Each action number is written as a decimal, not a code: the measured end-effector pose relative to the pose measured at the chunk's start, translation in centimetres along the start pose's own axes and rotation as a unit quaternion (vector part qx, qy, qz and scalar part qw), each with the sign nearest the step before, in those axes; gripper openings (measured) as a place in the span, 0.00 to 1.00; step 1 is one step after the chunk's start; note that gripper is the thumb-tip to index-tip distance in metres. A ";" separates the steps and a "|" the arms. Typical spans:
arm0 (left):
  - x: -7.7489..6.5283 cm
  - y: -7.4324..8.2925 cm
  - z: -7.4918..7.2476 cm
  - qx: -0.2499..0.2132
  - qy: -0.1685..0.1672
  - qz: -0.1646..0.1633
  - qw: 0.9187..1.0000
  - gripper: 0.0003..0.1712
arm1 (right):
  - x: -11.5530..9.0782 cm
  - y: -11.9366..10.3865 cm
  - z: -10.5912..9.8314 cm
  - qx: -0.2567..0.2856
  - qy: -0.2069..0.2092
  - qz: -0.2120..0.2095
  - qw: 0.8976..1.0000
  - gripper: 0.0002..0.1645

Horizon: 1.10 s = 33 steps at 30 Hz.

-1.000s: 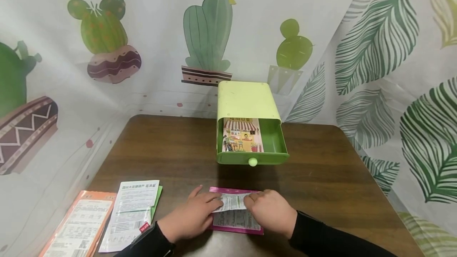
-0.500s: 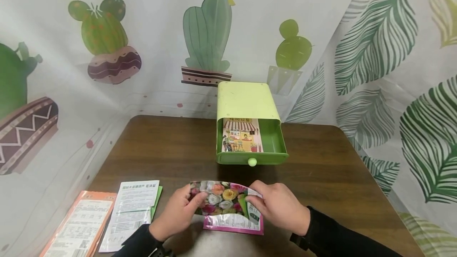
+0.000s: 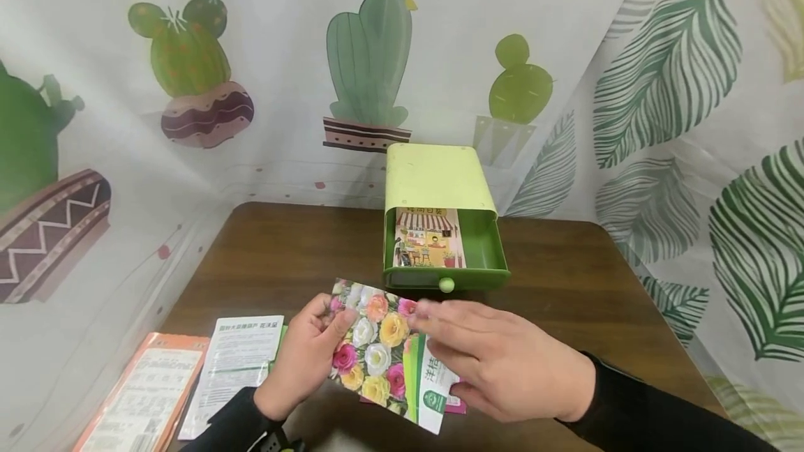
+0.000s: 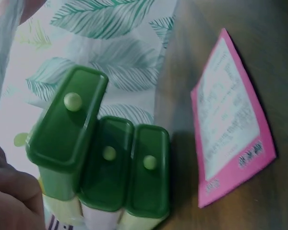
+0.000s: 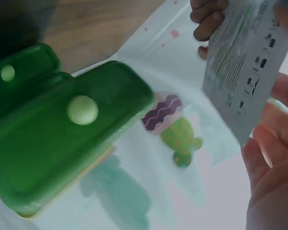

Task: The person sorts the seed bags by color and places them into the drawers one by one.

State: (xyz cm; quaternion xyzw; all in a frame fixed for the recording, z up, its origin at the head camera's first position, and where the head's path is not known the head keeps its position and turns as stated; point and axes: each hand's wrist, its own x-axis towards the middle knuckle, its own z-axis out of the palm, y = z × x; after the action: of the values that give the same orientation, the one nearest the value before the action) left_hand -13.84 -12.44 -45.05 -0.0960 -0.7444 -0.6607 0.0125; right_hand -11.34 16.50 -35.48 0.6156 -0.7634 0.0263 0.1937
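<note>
My left hand (image 3: 303, 354) pinches the left side of a flower seed packet (image 3: 377, 358), thumb on its printed front. Colourful blooms and a white strip with a green badge face up in the head view; the right wrist view catches the text-covered back. The packet is raised off the table and slants down to the right. Beside its right end is my right hand (image 3: 515, 361), fingers extended and overlapping the packet's edge in the head view. Below lies a pink packet (image 4: 230, 115) with a white label, mostly hidden from the head camera.
Behind the hands stands a yellow-green drawer box (image 3: 436, 173). Its top green drawer (image 3: 484, 243) is pulled out and holds an illustrated shopfront card (image 3: 427, 239). On the table's left lie a white packet (image 3: 235, 361) and an orange-edged packet (image 3: 147, 389).
The flower packet has come up off the pink one, turned from its text side to its flower side, and tilted. My right hand has loosened its pinch and straightened its fingers.
</note>
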 end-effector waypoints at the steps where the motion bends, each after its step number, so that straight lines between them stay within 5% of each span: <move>1: 0.1 0.3 0.0 -0.008 -0.015 -0.015 1.000 0.18 | 0.2 -0.1 -0.4 -0.015 -0.010 -0.018 1.000 0.22; 5: 0.4 1.5 0.0 -0.036 -0.075 -0.052 0.995 0.24 | 0.9 -0.4 -2.2 -0.047 -0.025 -0.074 0.996 0.16; 10: 1.5 2.9 -0.1 -0.033 -0.152 -0.021 0.988 0.30 | 2.2 0.1 -6.2 -0.045 -0.025 -0.084 0.995 0.18; 12: 2.0 3.3 -0.5 -0.012 -0.163 0.005 0.987 0.31 | 2.6 0.8 -8.4 -0.032 -0.022 -0.069 0.997 0.18; 16: 3.1 3.7 -2.0 0.078 -0.151 0.051 0.984 0.27 | 2.9 2.7 -12.4 -0.004 -0.030 -0.016 0.999 0.36; 18: 4.0 3.7 -2.8 0.148 -0.145 0.079 0.975 0.25 | 3.2 3.9 -13.7 0.003 -0.045 0.019 0.999 0.38; 21: 5.9 3.1 -4.0 0.273 -0.144 0.115 0.944 0.26 | 3.9 5.6 -14.7 -0.003 -0.071 0.071 0.995 0.35; 24: 8.0 2.1 -5.1 0.396 -0.146 0.139 0.896 0.33 | 4.8 7.3 -14.4 -0.031 -0.103 0.110 0.988 0.22; 28: 10.3 0.8 -6.2 0.509 -0.137 0.135 0.839 0.37 | 5.8 9.3 -12.3 -0.069 -0.145 0.133 0.978 0.21; 30: 11.2 0.3 -6.5 0.540 -0.132 0.123 0.822 0.39 | 6.0 10.2 -10.6 -0.080 -0.155 0.138 0.975 0.22; 33: 12.0 -0.2 -6.8 0.558 -0.132 0.102 0.813 0.40 | 6.0 11.0 -7.8 -0.116 -0.165 0.139 0.970 0.23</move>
State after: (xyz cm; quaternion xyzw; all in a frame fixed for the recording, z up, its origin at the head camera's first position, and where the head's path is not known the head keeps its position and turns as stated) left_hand -26.40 -17.61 -42.61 -0.2345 -0.9656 -0.1077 0.0329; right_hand -20.73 15.75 -24.09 0.4729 -0.8607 -0.1375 0.1292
